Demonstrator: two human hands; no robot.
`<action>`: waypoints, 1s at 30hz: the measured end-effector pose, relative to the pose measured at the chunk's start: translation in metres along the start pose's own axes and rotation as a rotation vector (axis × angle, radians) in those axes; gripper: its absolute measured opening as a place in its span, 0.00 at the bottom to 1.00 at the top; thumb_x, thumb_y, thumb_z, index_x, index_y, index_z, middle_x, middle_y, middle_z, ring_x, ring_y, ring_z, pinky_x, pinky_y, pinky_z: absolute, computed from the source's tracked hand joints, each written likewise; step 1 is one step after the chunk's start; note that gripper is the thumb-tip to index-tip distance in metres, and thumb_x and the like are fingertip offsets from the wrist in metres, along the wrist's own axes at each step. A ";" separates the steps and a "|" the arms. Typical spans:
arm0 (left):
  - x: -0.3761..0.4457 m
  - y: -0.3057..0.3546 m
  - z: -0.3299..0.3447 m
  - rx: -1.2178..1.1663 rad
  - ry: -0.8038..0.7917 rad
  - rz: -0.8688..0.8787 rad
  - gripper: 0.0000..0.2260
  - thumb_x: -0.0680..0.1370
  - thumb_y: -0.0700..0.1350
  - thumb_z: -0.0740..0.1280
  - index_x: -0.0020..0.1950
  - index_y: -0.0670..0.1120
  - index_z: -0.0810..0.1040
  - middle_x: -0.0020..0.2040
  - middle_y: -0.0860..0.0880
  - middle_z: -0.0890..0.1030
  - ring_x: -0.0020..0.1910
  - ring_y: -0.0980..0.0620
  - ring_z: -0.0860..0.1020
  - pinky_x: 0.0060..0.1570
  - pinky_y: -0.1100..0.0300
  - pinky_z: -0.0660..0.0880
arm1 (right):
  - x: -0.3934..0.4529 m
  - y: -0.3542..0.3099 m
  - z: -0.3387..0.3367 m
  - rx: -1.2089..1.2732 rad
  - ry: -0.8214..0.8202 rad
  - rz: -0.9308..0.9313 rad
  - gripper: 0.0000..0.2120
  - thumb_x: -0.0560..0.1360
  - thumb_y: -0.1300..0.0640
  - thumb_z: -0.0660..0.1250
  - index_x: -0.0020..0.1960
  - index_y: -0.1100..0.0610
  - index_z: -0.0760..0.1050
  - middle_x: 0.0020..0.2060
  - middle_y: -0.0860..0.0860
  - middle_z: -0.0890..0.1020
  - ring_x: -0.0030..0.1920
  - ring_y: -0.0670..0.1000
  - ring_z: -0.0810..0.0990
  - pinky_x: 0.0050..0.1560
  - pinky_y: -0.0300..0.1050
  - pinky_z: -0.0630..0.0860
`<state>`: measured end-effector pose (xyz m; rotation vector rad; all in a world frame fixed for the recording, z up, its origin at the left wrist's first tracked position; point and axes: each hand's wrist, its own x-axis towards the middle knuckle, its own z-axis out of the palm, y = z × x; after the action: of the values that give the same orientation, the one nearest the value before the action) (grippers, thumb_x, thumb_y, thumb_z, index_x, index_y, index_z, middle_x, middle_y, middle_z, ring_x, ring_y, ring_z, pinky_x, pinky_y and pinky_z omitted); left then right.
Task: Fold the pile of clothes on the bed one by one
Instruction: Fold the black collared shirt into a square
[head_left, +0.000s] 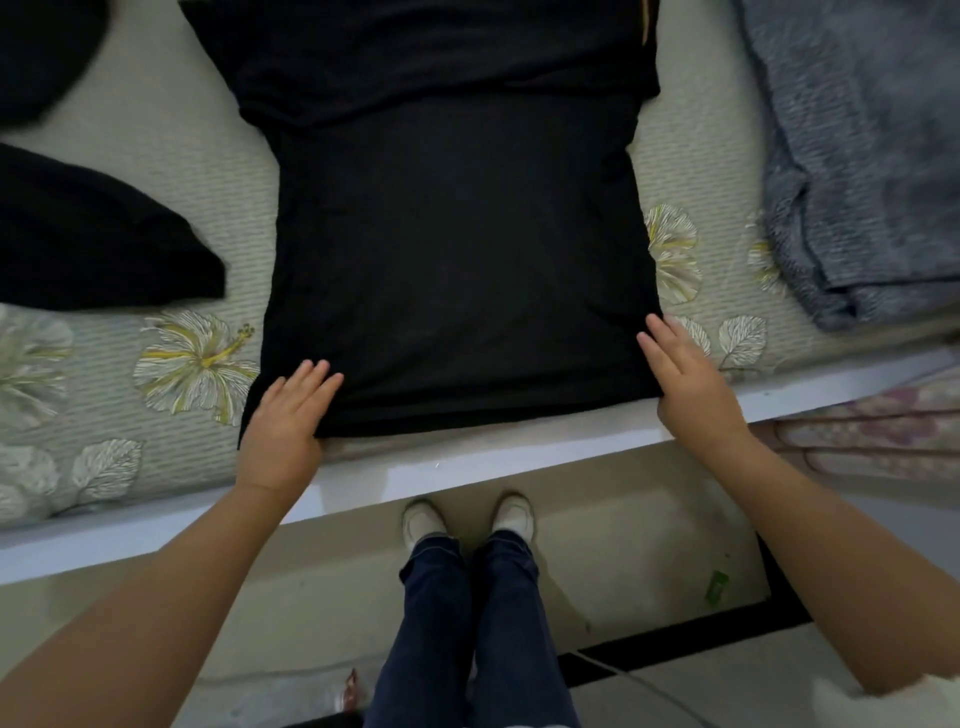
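A: Big floral bedspread (171, 218) across the whole frame, pale green, hibiscus print. White bed edge (467, 467) running along the near side.

B: Spread flat over the middle, the black shirt (457, 270), hem toward the near edge, upper part already doubled over at the far end.

A: Off to the right, a heap of grey-blue fleece (857, 156). Left side, more dark clothes (88, 234), bunched, waiting.

B: Now the hands. Left hand (288, 415) on the near left corner of the hem, fingers straight on top, thumb seemingly tucked under the edge. A pinch, by the look of it.

A: Right hand (685, 384) at the near right corner, fingers straight along the side seam, thumb hidden at the hem. Pinching too, probably, though not fully shown.

B: So, judged from here: about to lift the hem and carry it up toward the far end.

A: Best done evenly. Both corners raised together, hem kept taut between the hands, no sag in the middle.

B: Then laid down square with the side edges, and smoothed outward from the centre. Thin, floppy cloth, so likely to wrinkle if dragged.
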<state>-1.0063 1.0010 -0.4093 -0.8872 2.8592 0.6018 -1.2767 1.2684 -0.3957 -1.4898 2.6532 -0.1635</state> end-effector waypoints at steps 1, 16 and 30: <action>0.001 0.000 -0.002 -0.011 -0.003 -0.010 0.30 0.59 0.16 0.61 0.61 0.29 0.72 0.62 0.30 0.71 0.64 0.29 0.67 0.64 0.42 0.59 | 0.001 -0.002 -0.002 0.000 0.028 0.037 0.31 0.49 0.87 0.62 0.52 0.77 0.75 0.52 0.73 0.77 0.51 0.75 0.76 0.45 0.70 0.72; -0.079 -0.009 -0.042 0.193 -0.591 -0.001 0.34 0.73 0.27 0.55 0.75 0.46 0.47 0.76 0.48 0.48 0.75 0.53 0.45 0.70 0.61 0.40 | -0.061 -0.051 -0.043 -0.232 -0.821 -0.100 0.28 0.78 0.66 0.50 0.75 0.59 0.46 0.75 0.54 0.49 0.75 0.50 0.48 0.72 0.42 0.42; 0.068 0.025 -0.148 0.143 0.037 -0.229 0.23 0.73 0.30 0.56 0.69 0.39 0.65 0.68 0.39 0.69 0.68 0.43 0.65 0.65 0.52 0.60 | 0.087 -0.024 -0.130 -0.190 -0.210 0.290 0.24 0.75 0.72 0.53 0.71 0.66 0.59 0.71 0.62 0.61 0.71 0.59 0.58 0.70 0.53 0.50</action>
<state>-1.0721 0.9261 -0.2783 -1.1886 2.7346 0.3557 -1.3187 1.1875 -0.2665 -1.0746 2.7294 0.2583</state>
